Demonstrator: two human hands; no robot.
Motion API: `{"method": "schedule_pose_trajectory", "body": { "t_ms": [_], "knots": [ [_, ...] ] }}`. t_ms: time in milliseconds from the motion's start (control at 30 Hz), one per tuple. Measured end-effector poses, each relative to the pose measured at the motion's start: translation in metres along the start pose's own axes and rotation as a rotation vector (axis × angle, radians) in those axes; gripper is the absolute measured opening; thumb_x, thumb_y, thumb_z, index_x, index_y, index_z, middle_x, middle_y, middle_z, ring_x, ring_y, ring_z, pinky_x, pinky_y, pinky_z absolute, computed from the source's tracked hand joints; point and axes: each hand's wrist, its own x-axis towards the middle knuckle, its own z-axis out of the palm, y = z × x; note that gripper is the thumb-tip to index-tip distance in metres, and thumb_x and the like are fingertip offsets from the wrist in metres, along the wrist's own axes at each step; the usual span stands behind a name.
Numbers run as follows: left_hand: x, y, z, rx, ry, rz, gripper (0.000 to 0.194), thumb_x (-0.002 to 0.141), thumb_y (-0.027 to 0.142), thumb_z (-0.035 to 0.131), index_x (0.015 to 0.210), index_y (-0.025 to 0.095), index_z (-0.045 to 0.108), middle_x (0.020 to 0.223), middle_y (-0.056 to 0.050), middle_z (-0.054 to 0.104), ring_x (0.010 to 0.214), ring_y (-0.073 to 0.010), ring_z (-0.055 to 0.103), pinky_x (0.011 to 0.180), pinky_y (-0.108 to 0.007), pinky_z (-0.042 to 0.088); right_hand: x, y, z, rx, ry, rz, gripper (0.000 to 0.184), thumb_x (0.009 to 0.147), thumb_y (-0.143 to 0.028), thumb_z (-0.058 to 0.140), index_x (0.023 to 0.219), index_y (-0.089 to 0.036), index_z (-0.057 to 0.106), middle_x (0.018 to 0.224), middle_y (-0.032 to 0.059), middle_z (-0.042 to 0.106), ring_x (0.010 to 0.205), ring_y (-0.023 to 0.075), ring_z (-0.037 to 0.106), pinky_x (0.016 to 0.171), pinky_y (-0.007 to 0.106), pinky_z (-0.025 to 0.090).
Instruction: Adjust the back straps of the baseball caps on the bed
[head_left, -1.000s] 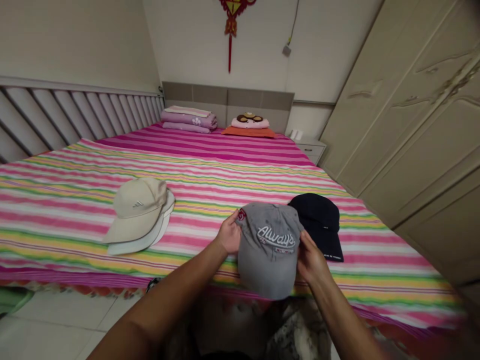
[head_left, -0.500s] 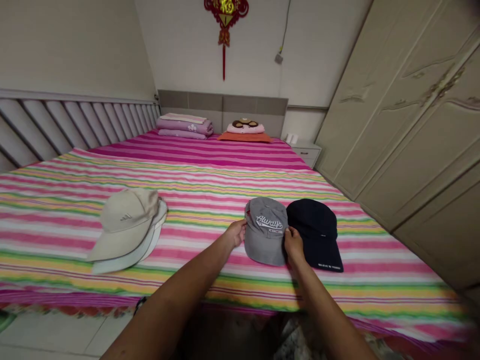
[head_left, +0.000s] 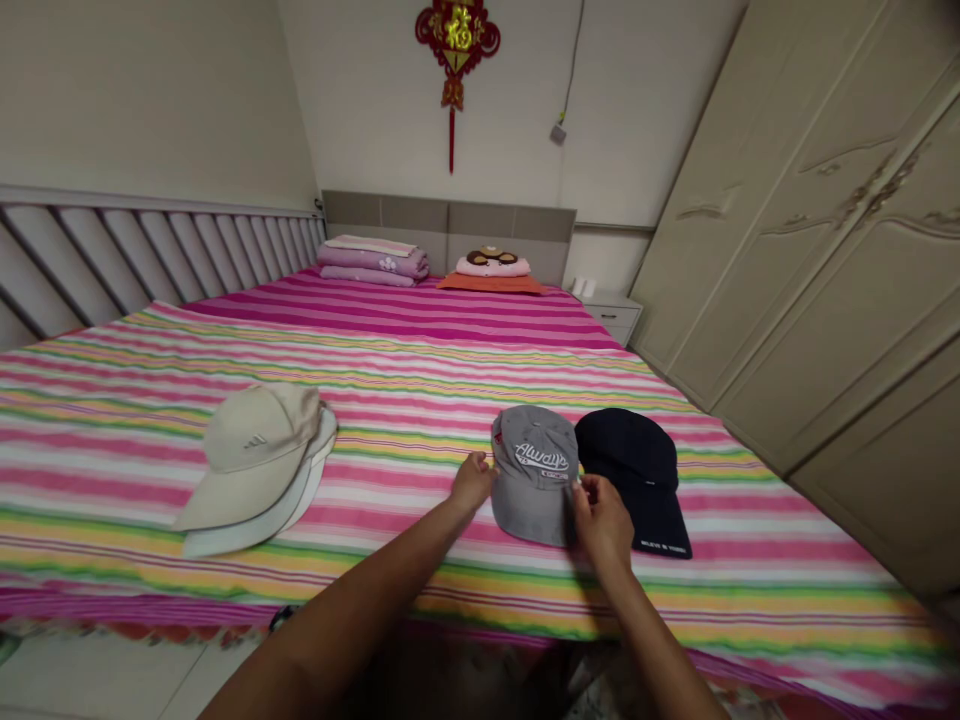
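A grey baseball cap (head_left: 534,500) with white lettering lies on the striped bedspread, its brim facing me. Beside its left edge is my left hand (head_left: 472,483), fingers slightly apart and holding nothing. My right hand (head_left: 604,522) hovers by the cap's right edge with loosely bent fingers, and it seems to hold nothing. It partly covers a black cap (head_left: 626,445), which sits directly right of the grey one with small lettering on its brim. Farther left, a beige cap (head_left: 255,430) with a three-stripe logo rests on top of paler headwear (head_left: 304,497), mostly hidden beneath it.
The striped bedspread (head_left: 405,500) spreads across the bed. Folded purple bedding (head_left: 375,262) and a pink folded item (head_left: 491,267) lie near the headboard (head_left: 510,225). A railing (head_left: 187,250) runs along the left; a nightstand (head_left: 619,318) and wardrobe (head_left: 810,300) stand right.
Both hands have let go of the grey cap's sides. My right hand has lifted and shifted slightly right, in front of the black cap. The caps stay in place on the bed; the view has tilted slightly upward.
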Motion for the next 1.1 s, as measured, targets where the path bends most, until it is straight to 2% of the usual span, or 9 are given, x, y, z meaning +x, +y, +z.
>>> {"method": "schedule_pose_trajectory", "body": {
  "t_ms": [133,267,367,467,667,833,933,1033,1100],
  "knots": [
    [-0.019,-0.009,-0.013,0.172,-0.016,0.069,0.075,0.047,0.026,0.076,0.115,0.01,0.047,0.112,-0.015,0.055,0.103,-0.0262,0.051,0.083,-0.031,0.039,-0.035,0.009,-0.001,-0.083,-0.06,-0.07,0.035,0.072,-0.05,0.046,0.083,-0.017,0.055,0.08,0.0079,0.058,0.071,0.023,0.056,0.056,0.031,0.04],
    [-0.029,-0.008,-0.01,0.377,-0.131,0.225,0.073,0.048,0.029,0.075,0.114,0.013,0.048,0.114,-0.014,0.055,0.108,-0.0275,0.048,0.086,-0.034,0.039,-0.061,0.018,0.005,-0.205,-0.025,-0.206,0.042,0.076,-0.051,0.043,0.099,-0.016,0.05,0.095,0.0111,0.055,0.08,0.0233,0.057,0.054,0.03,0.043],
    [-0.034,-0.004,-0.004,0.465,-0.205,0.344,0.067,0.049,0.029,0.074,0.11,0.016,0.05,0.111,-0.01,0.058,0.104,-0.0263,0.051,0.086,-0.036,0.04,-0.066,0.024,0.01,-0.213,-0.008,-0.319,0.042,0.079,-0.049,0.042,0.104,-0.016,0.049,0.101,0.0127,0.055,0.087,0.0235,0.056,0.058,0.031,0.046],
    [-0.04,-0.001,-0.003,0.559,-0.22,0.396,0.072,0.047,0.031,0.074,0.113,0.017,0.049,0.111,-0.009,0.057,0.103,-0.0268,0.05,0.086,-0.037,0.04,-0.065,0.029,0.012,-0.227,0.012,-0.38,0.037,0.082,-0.045,0.039,0.103,-0.017,0.051,0.1,0.0121,0.057,0.086,0.0225,0.057,0.059,0.031,0.046],
    [-0.047,-0.001,0.001,0.741,-0.181,0.325,0.088,0.046,0.038,0.073,0.123,0.009,0.04,0.118,-0.018,0.05,0.11,-0.0292,0.045,0.091,-0.036,0.037,-0.062,0.033,0.01,-0.275,-0.012,-0.44,0.034,0.086,-0.04,0.036,0.102,-0.016,0.054,0.098,0.0116,0.06,0.08,0.0205,0.059,0.057,0.029,0.046],
    [-0.046,-0.004,0.005,0.743,-0.186,0.338,0.086,0.048,0.038,0.072,0.122,0.005,0.042,0.118,-0.02,0.05,0.111,-0.0294,0.044,0.094,-0.037,0.035,-0.06,0.035,0.005,-0.292,-0.008,-0.458,0.035,0.086,-0.041,0.033,0.1,-0.016,0.054,0.095,0.0109,0.061,0.078,0.0202,0.059,0.057,0.029,0.046],
    [-0.05,-0.008,0.001,0.636,-0.215,0.329,0.08,0.052,0.035,0.07,0.122,0.006,0.042,0.12,-0.019,0.048,0.104,-0.0272,0.049,0.088,-0.037,0.04,-0.064,0.031,0.002,-0.248,0.045,-0.459,0.034,0.086,-0.04,0.033,0.096,-0.016,0.054,0.091,0.011,0.061,0.08,0.0209,0.059,0.059,0.029,0.046],
    [-0.059,-0.016,-0.016,0.459,-0.186,0.333,0.065,0.06,0.031,0.065,0.119,0.011,0.045,0.118,-0.016,0.049,0.097,-0.0227,0.053,0.08,-0.033,0.045,-0.077,0.021,0.004,-0.165,0.064,-0.486,0.028,0.087,-0.038,0.034,0.09,-0.017,0.053,0.084,0.0097,0.061,0.076,0.0199,0.06,0.06,0.029,0.047],
    [-0.067,-0.023,-0.037,0.377,-0.118,0.359,0.054,0.063,0.028,0.062,0.113,0.014,0.05,0.114,-0.013,0.052,0.097,-0.0209,0.053,0.08,-0.032,0.045,-0.092,0.015,0.007,-0.098,0.035,-0.548,0.024,0.087,-0.035,0.036,0.089,-0.017,0.052,0.078,0.0078,0.062,0.067,0.018,0.061,0.058,0.027,0.047]
  ]
}}
